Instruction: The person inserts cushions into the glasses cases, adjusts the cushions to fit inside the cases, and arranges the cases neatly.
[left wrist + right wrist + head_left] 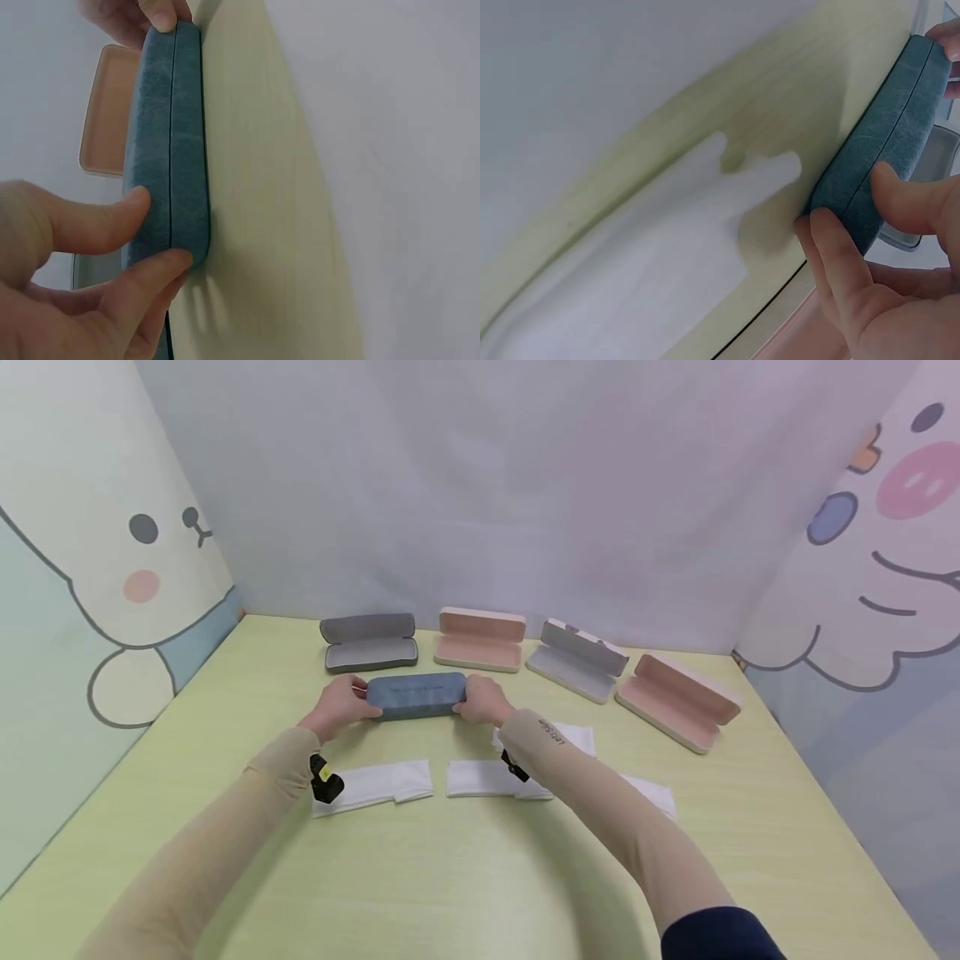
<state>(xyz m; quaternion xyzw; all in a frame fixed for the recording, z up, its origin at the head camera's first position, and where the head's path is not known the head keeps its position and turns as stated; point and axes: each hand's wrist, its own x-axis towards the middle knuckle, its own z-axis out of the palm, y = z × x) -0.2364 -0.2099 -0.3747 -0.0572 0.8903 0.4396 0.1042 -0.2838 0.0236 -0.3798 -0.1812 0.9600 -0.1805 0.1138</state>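
Observation:
A closed blue glasses case (417, 696) is held level between both hands, close over the far half of the table. My left hand (341, 706) grips its left end. At the other end, my right hand (483, 700) pinches the case with thumb and fingers. In the left wrist view the left thumb lies on one side of the seam and the fingertips (169, 261) on the other. The right wrist view has the right thumb (889, 191) near the seam and the fingertips curled at the case's end corner.
Behind the hands stand open glasses cases: a dark grey one (371, 653), a pink-lined one (480, 650), a grey-lined one (572, 674) and another pink-lined one (671, 714). Folded white cloths (367, 787) lie nearer on the table (420, 877), some partly under the right forearm.

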